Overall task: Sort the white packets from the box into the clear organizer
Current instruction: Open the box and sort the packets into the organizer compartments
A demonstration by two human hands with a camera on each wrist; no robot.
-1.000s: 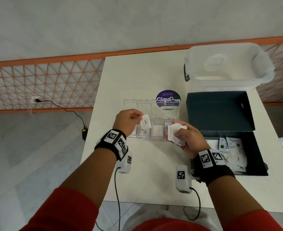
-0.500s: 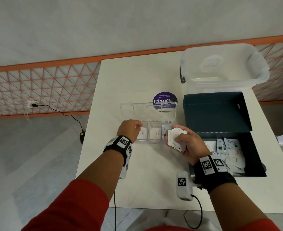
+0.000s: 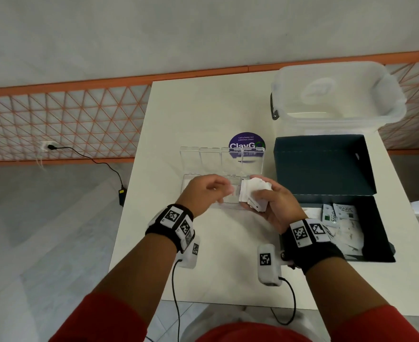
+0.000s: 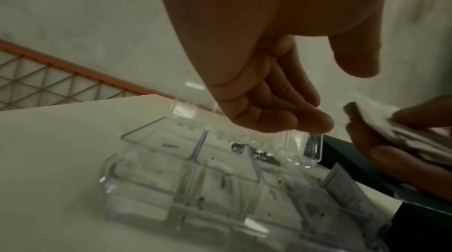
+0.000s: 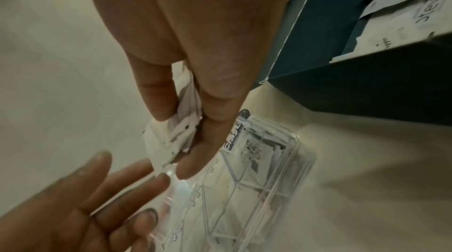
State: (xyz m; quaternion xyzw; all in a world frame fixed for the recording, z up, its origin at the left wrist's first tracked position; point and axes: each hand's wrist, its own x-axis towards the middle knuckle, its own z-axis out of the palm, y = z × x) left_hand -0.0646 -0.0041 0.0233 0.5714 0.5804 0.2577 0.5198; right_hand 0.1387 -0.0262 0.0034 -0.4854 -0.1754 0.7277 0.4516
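Observation:
My right hand (image 3: 265, 201) grips a stack of white packets (image 3: 254, 191) just above the right end of the clear organizer (image 3: 191, 183); in the right wrist view the stack (image 5: 176, 136) is pinched between thumb and fingers. My left hand (image 3: 211, 191) hovers over the organizer's middle, fingers relaxed and empty (image 4: 281, 119), close to the stack. The organizer (image 4: 186, 175) has its lid (image 3: 218, 159) standing up, and packets lie in its compartments. More packets (image 3: 344, 225) lie in the dark box (image 3: 381, 230) to the right.
A translucent lidded tub (image 3: 336, 95) stands behind the box's raised lid (image 3: 319, 164). A purple round sticker (image 3: 246, 141) sits behind the organizer. Wrist camera cables (image 3: 176, 292) hang over the table's near edge. An orange lattice fence (image 3: 63, 124) runs to the left.
My left hand let go of the single packet over the organizer's left compartments and has moved right, empty, toward the stack. My right hand still holds the stack.

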